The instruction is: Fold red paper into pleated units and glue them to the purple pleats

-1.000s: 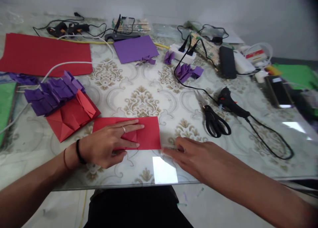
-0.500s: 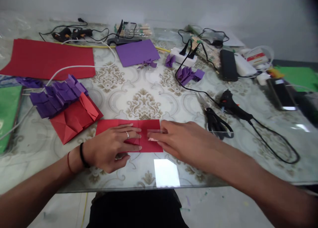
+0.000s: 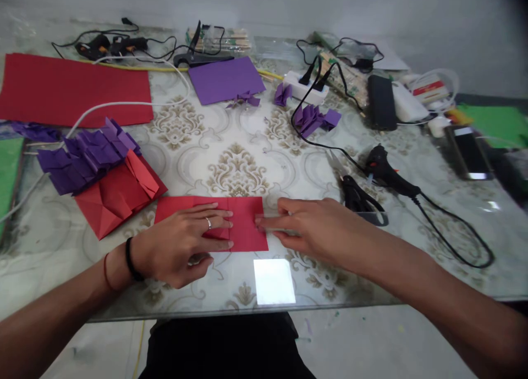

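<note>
A folded red paper strip lies flat near the table's front edge, with creases across it. My left hand rests palm down over its left part, fingers stretched toward the strip's middle. My right hand is at the strip's right end. Its index finger reaches out onto the paper, slightly blurred, while the thumb lies apart below and the other fingers bend. I see nothing gripped in it. Left of the strip lie a folded red paper piece and a row of purple folded paper pieces.
Black scissors and a glue gun with a looped cord lie to the right. Red sheets, a purple sheet, a white power strip and purple paper pieces stand farther back. A phone is far right.
My right hand has slid rightward along the red strip, its index fingertip now nearer the right end. My left hand stays on the paper. The view has shifted slightly.
</note>
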Tool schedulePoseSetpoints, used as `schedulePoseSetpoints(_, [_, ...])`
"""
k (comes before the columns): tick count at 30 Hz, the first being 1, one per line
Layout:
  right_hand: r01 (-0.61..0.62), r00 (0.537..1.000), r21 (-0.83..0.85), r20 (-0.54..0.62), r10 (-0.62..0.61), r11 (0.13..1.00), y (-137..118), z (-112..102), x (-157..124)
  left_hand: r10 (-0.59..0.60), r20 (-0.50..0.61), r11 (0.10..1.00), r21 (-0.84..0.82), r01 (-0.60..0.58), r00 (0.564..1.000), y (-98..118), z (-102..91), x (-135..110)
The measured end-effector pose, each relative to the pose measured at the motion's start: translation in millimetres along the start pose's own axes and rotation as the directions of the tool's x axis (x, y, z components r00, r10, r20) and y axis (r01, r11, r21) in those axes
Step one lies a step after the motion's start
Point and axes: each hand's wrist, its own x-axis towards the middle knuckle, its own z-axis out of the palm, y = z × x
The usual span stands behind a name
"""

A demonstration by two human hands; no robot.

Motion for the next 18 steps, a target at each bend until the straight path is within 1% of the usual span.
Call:
schedulePoseSetpoints(3, [-0.071, 0.997, -0.03, 0.006, 0.071, 0.997, 15, 6, -17, 0.005, -0.034, 1.0, 0.013, -0.005, 0.999, 0, 1.6, 2])
schedulePoseSetpoints(5, [-0.105, 0.994, -0.021, 0.013, 0.106, 0.994, 25, 6, -28, 0.004, -0.086, 0.999, 0.044, 0.0, 0.996, 2, 4.3, 5])
schedulePoseSetpoints(8, [-0.136, 0.99, 0.073, -0.017, 0.137, 0.988, 34, 1, -38, -0.027, -0.145, 0.995, 0.09, 0.04, 0.989, 5, 11.1, 12])
schedulePoseSetpoints(10, [-0.162, 0.98, 0.179, -0.087, 0.179, 0.971, 34, -3, -40, -0.08, -0.141, 0.988, 0.117, 0.096, 0.987, 7, 16.4, 15])
schedulePoseSetpoints(12, [-0.188, 0.949, 0.286, -0.193, 0.248, 0.94, 26, -4, -36, -0.127, -0.135, 0.978, 0.148, 0.147, 0.983, 9, 21.4, 15])
schedulePoseSetpoints(14, [-0.193, 0.904, 0.397, -0.283, 0.32, 0.897, 10, -3, -27, -0.169, -0.154, 0.966, 0.17, 0.194, 0.974, 11, 25.7, 14])
schedulePoseSetpoints(17, [-0.131, 0.864, 0.608, -0.317, 0.391, 0.783, -21, 2, -8, -0.214, -0.198, 0.952, 0.178, 0.249, 0.957, 12, 29.9, 12])
schedulePoseSetpoints(18, [-0.115, 0.843, 0.654, -0.335, 0.422, 0.748, -31, 4, -1, -0.213, -0.206, 0.951, 0.178, 0.251, 0.955, 11, 30.5, 11])
